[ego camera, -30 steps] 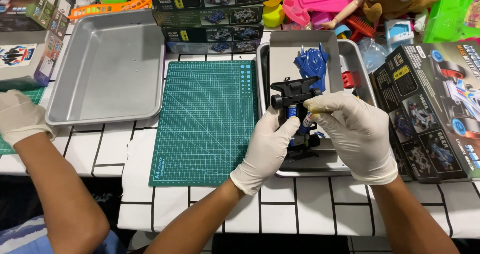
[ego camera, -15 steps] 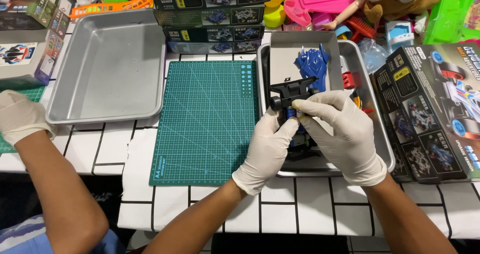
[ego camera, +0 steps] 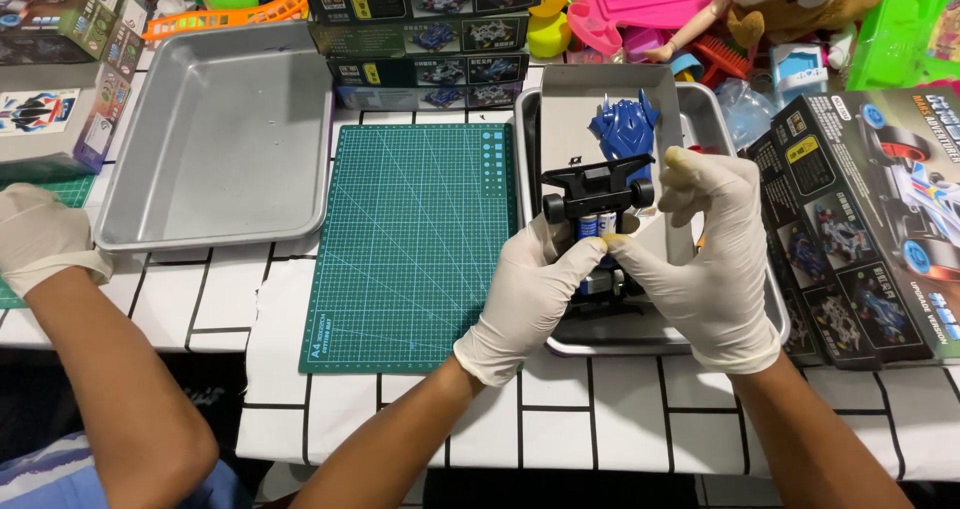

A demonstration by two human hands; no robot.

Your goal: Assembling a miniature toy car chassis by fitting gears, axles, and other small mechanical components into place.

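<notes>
- I have both gloved hands on the black toy car chassis (ego camera: 598,197), held right of centre in the frame, above the small steel tray (ego camera: 775,314).
- My left hand (ego camera: 535,294) is closed around the chassis from below; my right hand (ego camera: 712,259) pinches its near end with thumb and forefinger, the other fingers curled loosely above. Two small batteries (ego camera: 597,225) sit in the chassis between my fingertips.
- The blue car body shell (ego camera: 623,129) lies further up in the same tray, apart from the chassis.
- Risks, as I judge them: the gloves look slick, so the chassis could twist out and drop among the loose parts in the tray; pressing a battery in crooked could bend a contact or pop the cell out.
- Another person's gloved hand (ego camera: 40,237) rests at the left edge, by the large empty-looking tray (ego camera: 130,231), well apart from the green cutting mat (ego camera: 410,239) and my work.
- Against the frame half a second back, my right fingers have lifted and opened above the chassis, whose wheels now show plainly; the other person's hand has stayed put.
</notes>
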